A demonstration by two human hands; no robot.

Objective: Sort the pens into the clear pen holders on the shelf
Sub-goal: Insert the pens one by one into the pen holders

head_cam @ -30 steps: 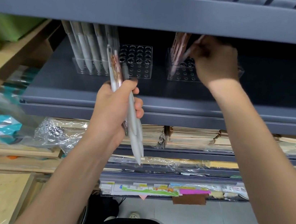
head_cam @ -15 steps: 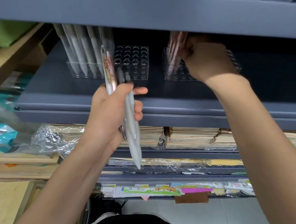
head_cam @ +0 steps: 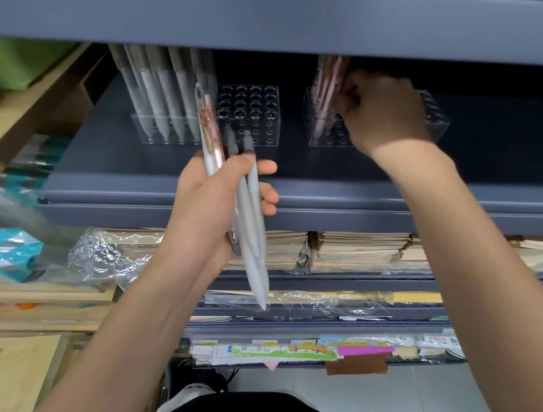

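Pink patterned pens (head_cam: 325, 99) stand in the right clear pen holder (head_cam: 436, 124), upper centre-right. My right hand (head_cam: 379, 113) pinches one there, apparently seating it in a hole. My left hand (head_cam: 215, 205), mid-frame, clenches the spare bundle of pens (head_cam: 253, 231), grey ones with one patterned, kept close for feeding. Grey pens (head_cam: 161, 87) fill the left holder (head_cam: 169, 130) on the shelf (head_cam: 334, 193).

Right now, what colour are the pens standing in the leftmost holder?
Pale grey pens, seen best in the head view.
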